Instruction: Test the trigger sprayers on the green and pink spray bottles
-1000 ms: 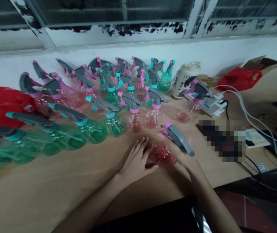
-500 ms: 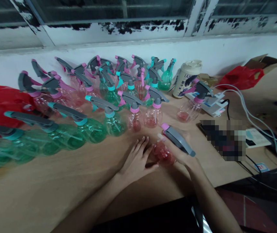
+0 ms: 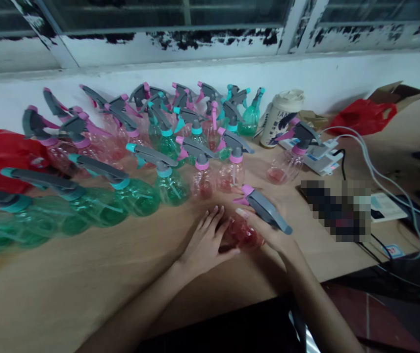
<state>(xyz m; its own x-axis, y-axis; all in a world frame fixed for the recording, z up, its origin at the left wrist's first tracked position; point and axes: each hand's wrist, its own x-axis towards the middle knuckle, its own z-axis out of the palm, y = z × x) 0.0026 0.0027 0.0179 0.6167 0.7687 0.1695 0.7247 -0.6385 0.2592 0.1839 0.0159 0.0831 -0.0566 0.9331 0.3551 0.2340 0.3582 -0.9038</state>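
Note:
A clear pink spray bottle with a grey and pink spray head stands on the table in front of me. My right hand wraps round its neck, just under the head, with the thumb at the near side; the other fingers are mostly hidden. Low on the bottle's left side rests my left hand, its thumb and index finger spread about the body. Two pink spray bottles and a green spray bottle stand close beyond my hands.
Several green bottles line the table's left side, with more pink and green ones behind. A paper cup, a lone pink bottle, a power strip with cables and a blurred-out dark object lie right. Red bags flank both sides.
The spray head in my right hand has turned a little, and its pink trigger now shows pointing left. My left hand has stayed on the bottle's lower body.

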